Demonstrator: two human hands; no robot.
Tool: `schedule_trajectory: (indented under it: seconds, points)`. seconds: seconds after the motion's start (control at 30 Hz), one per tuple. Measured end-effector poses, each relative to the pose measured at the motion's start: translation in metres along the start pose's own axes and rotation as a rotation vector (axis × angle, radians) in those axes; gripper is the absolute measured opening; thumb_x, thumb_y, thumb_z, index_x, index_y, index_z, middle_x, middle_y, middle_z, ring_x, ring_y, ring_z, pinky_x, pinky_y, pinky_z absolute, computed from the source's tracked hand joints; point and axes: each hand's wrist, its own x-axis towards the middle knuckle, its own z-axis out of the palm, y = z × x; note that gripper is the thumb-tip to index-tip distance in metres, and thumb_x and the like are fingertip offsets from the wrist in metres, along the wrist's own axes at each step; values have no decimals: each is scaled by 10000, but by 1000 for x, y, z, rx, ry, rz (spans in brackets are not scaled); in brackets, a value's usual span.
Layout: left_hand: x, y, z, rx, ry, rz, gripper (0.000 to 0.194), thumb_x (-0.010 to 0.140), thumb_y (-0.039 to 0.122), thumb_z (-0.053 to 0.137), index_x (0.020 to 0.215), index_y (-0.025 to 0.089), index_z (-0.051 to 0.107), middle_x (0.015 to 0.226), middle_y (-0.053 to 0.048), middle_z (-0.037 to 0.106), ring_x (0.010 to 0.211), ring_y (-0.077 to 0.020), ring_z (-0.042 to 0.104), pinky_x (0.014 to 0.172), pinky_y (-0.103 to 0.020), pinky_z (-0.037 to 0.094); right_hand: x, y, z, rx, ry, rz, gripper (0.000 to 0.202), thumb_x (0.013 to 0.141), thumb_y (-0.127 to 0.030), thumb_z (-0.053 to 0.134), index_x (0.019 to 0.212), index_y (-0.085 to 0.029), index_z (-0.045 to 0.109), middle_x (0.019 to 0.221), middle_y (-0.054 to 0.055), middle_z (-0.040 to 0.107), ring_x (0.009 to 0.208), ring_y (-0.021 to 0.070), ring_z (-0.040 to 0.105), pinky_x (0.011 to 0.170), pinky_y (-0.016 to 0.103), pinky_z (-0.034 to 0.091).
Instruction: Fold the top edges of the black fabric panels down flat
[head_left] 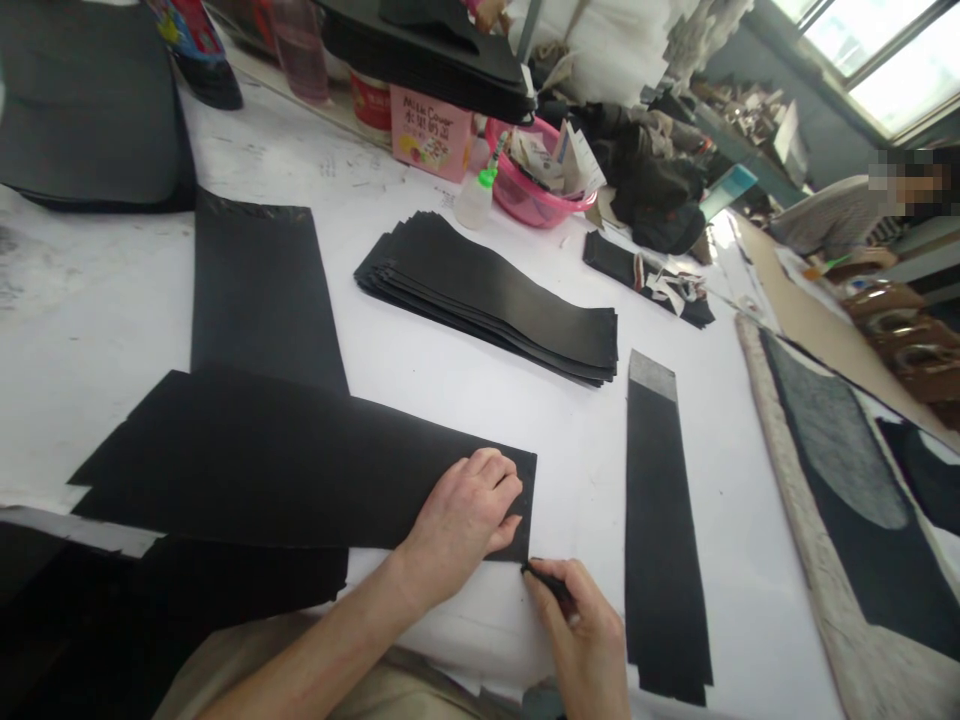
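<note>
Notably, I judge that the black panel (300,470), lying along the near side of the white tabletop (577,490), could skew or lift at its right near corner, should pressure from the left hand (469,502) slacken or the small dark object (553,584) drag there. I record the left hand palm-down on the panel, fingers curled, any pinch indeterminable; the right hand (581,612), low beside that corner, clasps the object between thumb and fingers.

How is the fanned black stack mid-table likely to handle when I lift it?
The black stack will probably flex, as its sheets look thin and curve. They may slide apart: their ends are uneven and no band shows. Rolling seems unlikely, since it lies on a broad side.
</note>
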Motion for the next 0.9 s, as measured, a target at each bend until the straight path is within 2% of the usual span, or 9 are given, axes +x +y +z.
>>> schedule_trajectory:
  seconds: [0.07, 0.17, 0.3, 0.43, 0.53, 0.67, 0.77, 0.9]
  points:
    - [0, 0, 0, 4, 1, 3, 303, 780, 133, 690, 1048, 211, 571, 1113, -29, 567, 1093, -221, 486, 925, -371, 458, -1, -2, -5, 0, -12, 5, 213, 874, -400, 613, 840, -208, 701, 758, 21, 684, 618, 152, 605, 587, 224, 505]
    - [0, -1, 0, 10, 5, 13, 301, 780, 134, 691, 1046, 206, 569, 1111, -31, 566, 1100, -222, 483, 931, -373, 457, 7, -8, -7, 16, 52, 18, 218, 873, -402, 613, 882, -203, 701, 770, 26, 683, 585, 146, 580, 563, 233, 496]
    - [0, -1, 0, 11, 16, 13, 293, 786, 139, 687, 1044, 210, 567, 1113, -38, 569, 1101, -228, 487, 923, -380, 461, 21, -10, 6, 21, 79, -19, 198, 890, -379, 593, 901, -205, 686, 816, 32, 682, 675, 161, 612, 618, 244, 500]
    - [0, 0, -1, 14, 6, 13, 292, 791, 143, 684, 1051, 210, 569, 1121, -37, 571, 1102, -228, 487, 917, -374, 463, 18, -3, 14, 21, 62, -11, 190, 902, -362, 573, 893, -201, 673, 834, 36, 680, 751, 172, 640, 682, 248, 504]
    - [1, 0, -1, 15, 3, 8, 294, 787, 136, 685, 1048, 207, 571, 1111, -33, 571, 1098, -223, 486, 928, -370, 458, 7, -1, 7, 43, -26, 36, 169, 877, -354, 604, 856, -204, 679, 815, 31, 685, 731, 173, 641, 664, 243, 502]
    - [0, -1, 0, 12, 8, 7, 293, 788, 135, 684, 1047, 208, 568, 1111, -33, 571, 1098, -223, 488, 935, -376, 455, 0, -1, -9, 184, -191, 163, 163, 814, -359, 680, 783, -200, 701, 704, 13, 673, 609, 157, 607, 548, 222, 492]
    - [-1, -1, 1, 8, 12, 21, 289, 791, 138, 682, 1045, 214, 566, 1120, -38, 572, 1106, -228, 490, 936, -383, 456, 3, 2, -16, 299, -83, 248, 251, 772, -420, 716, 831, -176, 715, 681, 26, 674, 528, 147, 580, 476, 222, 492]
    - [-1, -2, 1, 4, 18, 20, 282, 784, 136, 689, 1028, 209, 567, 1105, -34, 573, 1098, -226, 491, 937, -379, 456, 10, 5, -18, 273, 77, 239, 284, 766, -430, 727, 884, -173, 712, 726, 38, 686, 546, 149, 597, 511, 235, 525]
